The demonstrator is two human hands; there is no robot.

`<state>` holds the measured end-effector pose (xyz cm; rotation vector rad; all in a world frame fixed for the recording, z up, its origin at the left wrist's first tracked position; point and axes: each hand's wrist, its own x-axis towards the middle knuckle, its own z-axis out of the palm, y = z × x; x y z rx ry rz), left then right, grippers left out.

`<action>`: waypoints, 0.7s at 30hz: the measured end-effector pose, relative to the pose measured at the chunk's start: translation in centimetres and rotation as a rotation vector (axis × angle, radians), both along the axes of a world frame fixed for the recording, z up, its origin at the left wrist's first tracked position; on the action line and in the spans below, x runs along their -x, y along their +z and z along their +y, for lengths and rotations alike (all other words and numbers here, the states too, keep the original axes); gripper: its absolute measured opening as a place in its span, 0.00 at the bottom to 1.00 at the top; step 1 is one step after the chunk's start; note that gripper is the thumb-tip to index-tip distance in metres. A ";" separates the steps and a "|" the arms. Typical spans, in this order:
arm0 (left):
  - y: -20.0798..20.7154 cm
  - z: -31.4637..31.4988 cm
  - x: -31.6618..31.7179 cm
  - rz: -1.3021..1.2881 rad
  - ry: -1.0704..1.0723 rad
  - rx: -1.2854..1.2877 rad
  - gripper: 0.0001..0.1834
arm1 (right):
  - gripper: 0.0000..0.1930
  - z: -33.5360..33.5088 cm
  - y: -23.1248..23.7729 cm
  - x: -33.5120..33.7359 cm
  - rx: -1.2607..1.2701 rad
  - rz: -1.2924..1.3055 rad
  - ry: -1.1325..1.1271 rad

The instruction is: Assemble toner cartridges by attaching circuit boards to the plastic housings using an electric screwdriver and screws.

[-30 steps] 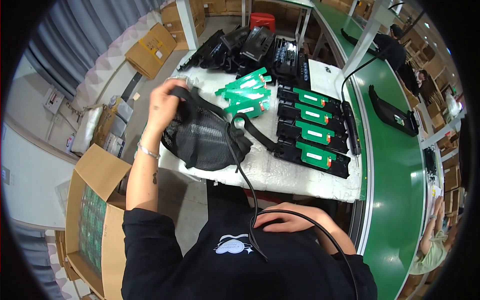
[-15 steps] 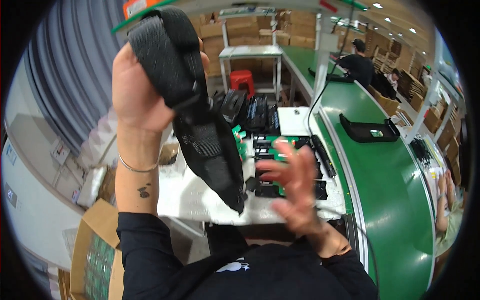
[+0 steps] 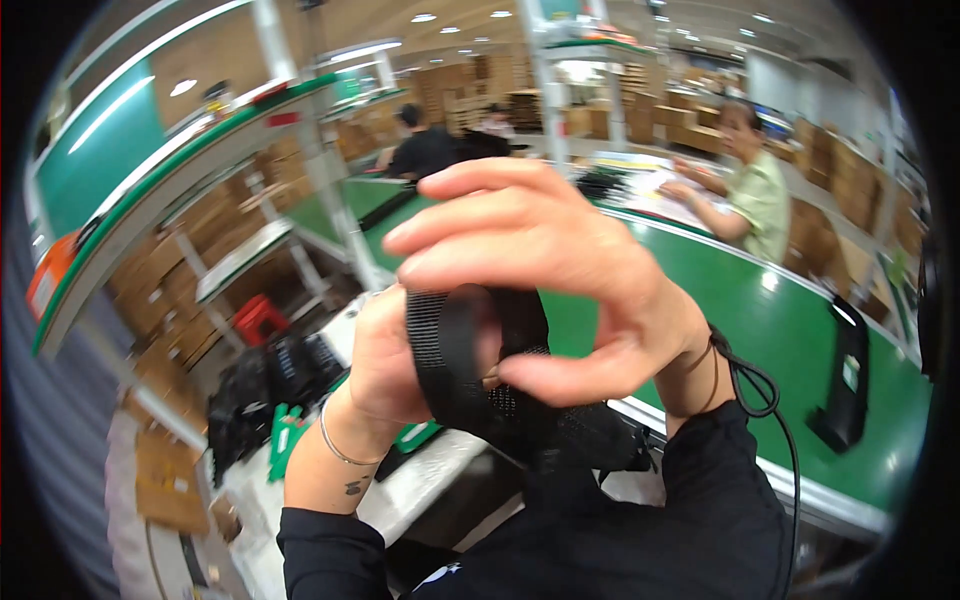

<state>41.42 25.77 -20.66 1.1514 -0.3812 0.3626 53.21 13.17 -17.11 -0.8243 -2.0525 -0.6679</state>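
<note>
A wide black webbing strap [image 3: 440, 345], bent into a loop, is raised in front of my chest. My left hand [image 3: 378, 365] grips it from the left, with most of its fingers hidden behind the loop. My right hand [image 3: 575, 265] arches over the strap from the right. Its fingers and thumb are apart in a C shape, and the thumb tip lies beside the loop; whether it touches cannot be made out. The darker mesh part of the strap [image 3: 510, 405] hangs below both hands.
A green conveyor [image 3: 700, 290] runs along the right, bearing a black plastic housing [image 3: 845, 385]. Black parts [image 3: 270, 385] and green boards [image 3: 285, 435] lie on the left worktable. A black cable [image 3: 790, 450] loops by my right wrist. A co-worker [image 3: 755, 190] sits across the conveyor.
My view has swung right toward the conveyor. The strap has come lower and closer to my right hand, which has risen from above the table to the strap.
</note>
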 end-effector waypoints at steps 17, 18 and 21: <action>-17.0 -4.0 -4.2 0.403 -0.261 -0.400 0.25 | 0.17 -18.6 -4.6 1.2 -0.290 1.282 -0.294; -19.4 -2.2 -2.1 0.493 -0.256 -0.308 0.24 | 0.16 -19.2 -4.9 1.9 -0.381 1.278 -0.319; -25.7 0.4 4.0 0.721 -0.133 -0.016 0.23 | 0.18 -21.1 -6.6 2.8 -0.294 1.488 0.485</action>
